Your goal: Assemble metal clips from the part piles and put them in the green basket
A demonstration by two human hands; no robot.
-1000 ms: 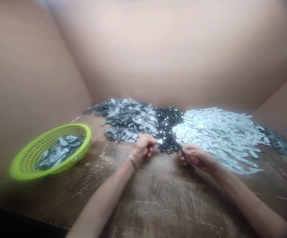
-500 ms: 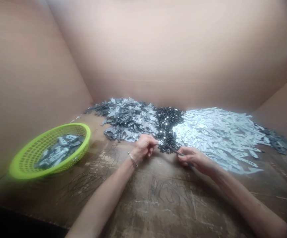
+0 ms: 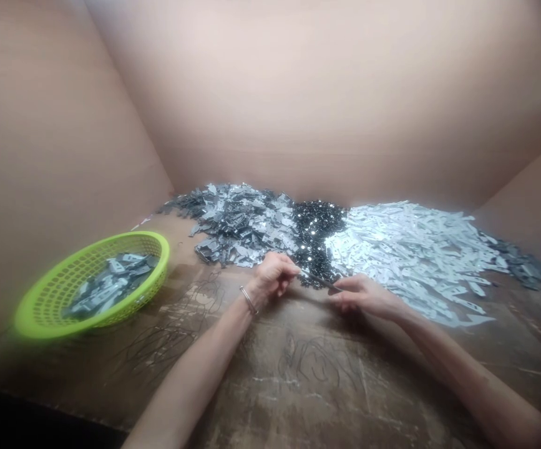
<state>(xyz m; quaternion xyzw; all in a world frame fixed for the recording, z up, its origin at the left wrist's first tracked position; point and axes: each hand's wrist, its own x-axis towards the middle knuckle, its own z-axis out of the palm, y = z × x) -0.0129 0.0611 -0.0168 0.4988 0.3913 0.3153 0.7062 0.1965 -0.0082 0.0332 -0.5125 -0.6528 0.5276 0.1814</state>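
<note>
Both of my hands are in front of the heaps, joined by a thin dark metal strip (image 3: 317,279) that slants down from left to right. My left hand (image 3: 276,274), with a bangle at its wrist, is closed and pinches the strip's left end. Around its other end, the fingers of my right hand (image 3: 362,295) are closed. Just behind the strip lies a heap of small dark shiny metal parts (image 3: 317,227). Fingers cover both ends of the strip, so its exact kind does not show.
A lime green plastic basket (image 3: 40,312) holding metal pieces stands tilted at the left. Grey metal plates (image 3: 242,218) are heaped at the back left, pale elongated plates (image 3: 415,249) at the right. Brown boards wall in the worn tabletop (image 3: 298,399).
My right hand has changed its grip on the strip: the dark end that stuck out below its fingers no longer shows. My left hand stays nearly in place.
</note>
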